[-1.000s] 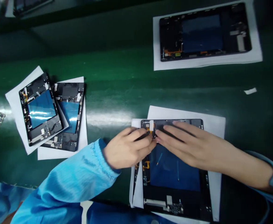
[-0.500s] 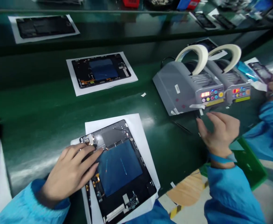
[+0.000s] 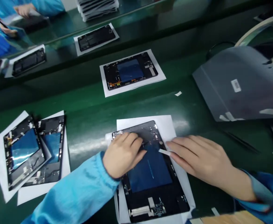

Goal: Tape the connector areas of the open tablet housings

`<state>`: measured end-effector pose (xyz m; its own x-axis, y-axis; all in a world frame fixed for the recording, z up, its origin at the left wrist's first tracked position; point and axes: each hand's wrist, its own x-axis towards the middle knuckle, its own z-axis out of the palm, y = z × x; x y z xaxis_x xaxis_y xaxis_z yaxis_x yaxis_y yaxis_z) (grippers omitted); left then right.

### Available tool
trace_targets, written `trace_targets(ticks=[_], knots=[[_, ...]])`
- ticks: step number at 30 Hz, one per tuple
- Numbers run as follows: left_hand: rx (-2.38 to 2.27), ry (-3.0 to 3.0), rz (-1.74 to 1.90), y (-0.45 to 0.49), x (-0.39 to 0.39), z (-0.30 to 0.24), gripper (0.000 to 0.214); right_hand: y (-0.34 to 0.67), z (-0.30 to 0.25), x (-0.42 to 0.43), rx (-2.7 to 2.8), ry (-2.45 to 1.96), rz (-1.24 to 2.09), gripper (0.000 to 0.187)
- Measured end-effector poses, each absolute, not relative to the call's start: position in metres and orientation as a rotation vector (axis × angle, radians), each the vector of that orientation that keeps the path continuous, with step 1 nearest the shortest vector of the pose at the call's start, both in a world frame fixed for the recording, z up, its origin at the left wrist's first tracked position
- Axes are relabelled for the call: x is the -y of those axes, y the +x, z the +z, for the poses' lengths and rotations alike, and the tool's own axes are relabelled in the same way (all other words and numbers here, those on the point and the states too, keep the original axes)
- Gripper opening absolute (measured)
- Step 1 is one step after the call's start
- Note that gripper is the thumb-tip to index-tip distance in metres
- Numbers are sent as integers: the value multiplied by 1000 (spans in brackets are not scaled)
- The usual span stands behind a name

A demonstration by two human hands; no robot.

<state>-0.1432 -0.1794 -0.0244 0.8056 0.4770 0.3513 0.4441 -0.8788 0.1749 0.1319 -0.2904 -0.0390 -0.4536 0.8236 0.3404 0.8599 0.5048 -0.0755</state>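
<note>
An opened tablet (image 3: 150, 177) with a blue battery panel lies on white sheets in front of me. My left hand (image 3: 123, 154) rests over its upper left part, fingers curled together. Their tips are hidden, so any small piece under them cannot be made out. Coming in from the right, my right hand (image 3: 201, 158) pinches a short strip of white tape (image 3: 164, 152) between thumb and fingers. The strip's free end hangs over the battery's upper right edge.
A grey tape dispenser (image 3: 239, 81) stands at right, dark tweezers (image 3: 241, 141) in front of it. Another opened tablet (image 3: 130, 71) lies behind; two overlapping tablets (image 3: 25, 149) are at left. A co-worker's hands (image 3: 24, 10) show beyond the shelf (image 3: 64, 34).
My right hand has come from the tape dispenser to the tablet with a tape strip. My left hand's fingers have curled in. The view has swung left.
</note>
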Motion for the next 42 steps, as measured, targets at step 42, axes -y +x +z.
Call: trace_targets(ticks=[42], knots=[[-382, 2963, 626, -115, 169, -58, 20, 111, -42, 229, 2629, -1207, -89, 25]])
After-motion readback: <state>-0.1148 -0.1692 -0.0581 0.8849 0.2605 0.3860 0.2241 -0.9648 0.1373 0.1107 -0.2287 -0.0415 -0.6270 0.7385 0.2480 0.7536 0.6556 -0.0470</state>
